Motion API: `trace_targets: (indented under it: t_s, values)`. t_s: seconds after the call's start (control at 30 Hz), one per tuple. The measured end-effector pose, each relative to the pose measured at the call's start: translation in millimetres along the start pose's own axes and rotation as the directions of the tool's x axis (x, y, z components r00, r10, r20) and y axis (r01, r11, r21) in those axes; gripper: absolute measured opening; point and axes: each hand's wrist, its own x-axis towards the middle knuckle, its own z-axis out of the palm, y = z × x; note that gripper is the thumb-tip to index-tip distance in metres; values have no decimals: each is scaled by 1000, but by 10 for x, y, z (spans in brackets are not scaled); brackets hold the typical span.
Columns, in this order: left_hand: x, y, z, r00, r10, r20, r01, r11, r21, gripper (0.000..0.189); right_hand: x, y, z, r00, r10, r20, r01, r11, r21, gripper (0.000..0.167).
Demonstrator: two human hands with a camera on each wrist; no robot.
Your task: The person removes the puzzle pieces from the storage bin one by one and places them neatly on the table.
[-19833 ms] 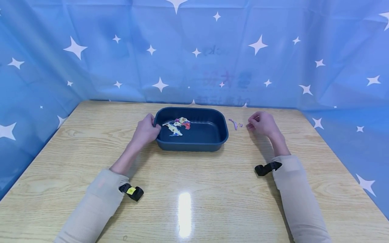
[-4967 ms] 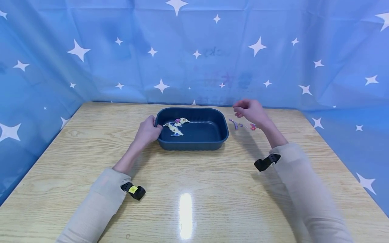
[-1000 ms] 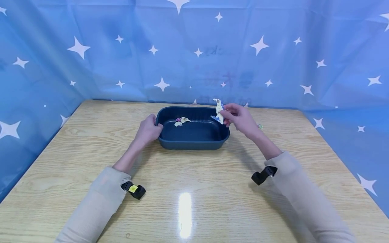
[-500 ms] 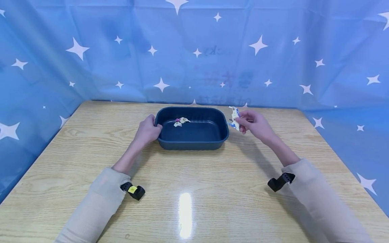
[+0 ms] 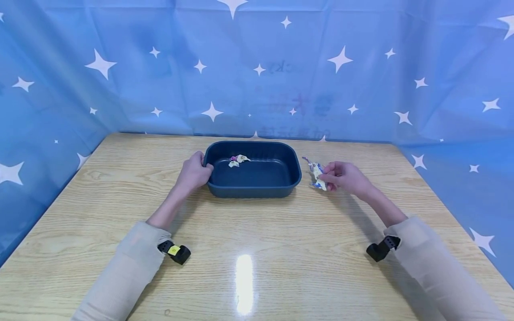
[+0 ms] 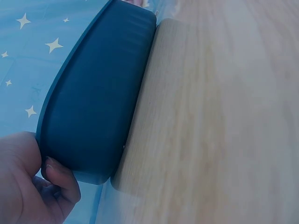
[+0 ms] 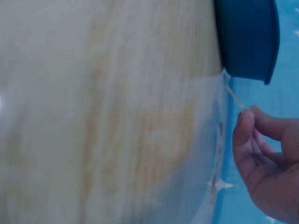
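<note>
The right hand (image 5: 346, 177) pinches a white-and-blue scrap (image 5: 316, 171) just right of the dark blue bin (image 5: 253, 192), the scrap's long axis running roughly near to far. The left hand (image 5: 194, 171), well apart, grips the bin's left end

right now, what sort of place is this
Probably a staged recording spot rather than an ordinary room: a blue, star-patterned curtain screens the back and both sides of a wood-grain table, and small black camera-like devices sit at both wrists.
</note>
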Motion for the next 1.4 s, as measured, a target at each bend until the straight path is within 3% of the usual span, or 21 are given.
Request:
trace_targets:
  t_s: [0.33,0.57,1.03,1.4]
  values:
    - [-1,-12,2,1000,1,0,-1,1000,1,7,-27,104,27,996,70,62,-69,997,-30,30]
    - [9,-9,0,1000,0,3,0,1000,1,8,-43,88,26,994,70,83,-62,993,-101,28]
    - [1,3,-3,1000,-9,6,9,1000,2,8,-6,40,19,999,38,38,-32,988,-151,30]
    - [9,-5,-3,1000,-16,9,16,1000,-2,8,41,-150,15,1000,-27,-11,25,986,-167,31]
